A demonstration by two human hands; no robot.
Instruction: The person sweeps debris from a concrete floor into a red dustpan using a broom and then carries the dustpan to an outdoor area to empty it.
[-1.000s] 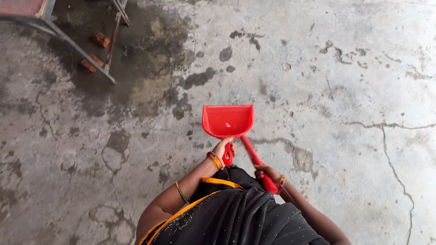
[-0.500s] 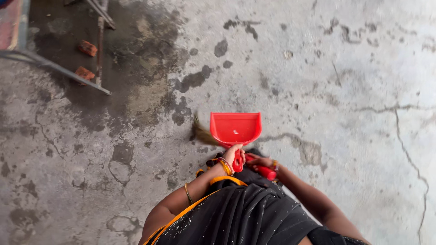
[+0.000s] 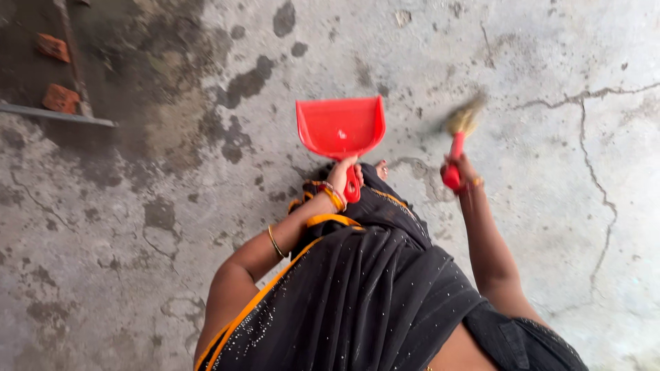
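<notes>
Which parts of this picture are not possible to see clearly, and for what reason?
All in the head view:
- Broom: its bristles are motion-blurred, so their shape is unclear.
- Right hand: blurred; the finger positions cannot be read.
- Dustpan: the left hand covers part of its handle; the pale speck inside is too small to identify.
- Metal frame: cut off by the left edge.

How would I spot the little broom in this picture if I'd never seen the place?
Start at the long crack running down the concrete floor on the right side. Just left of it, the right hand grips a short hand broom pointing away from the person. Unlike the flat red dustpan in the left hand, it is thin, with a tan bristle tuft.
</notes>
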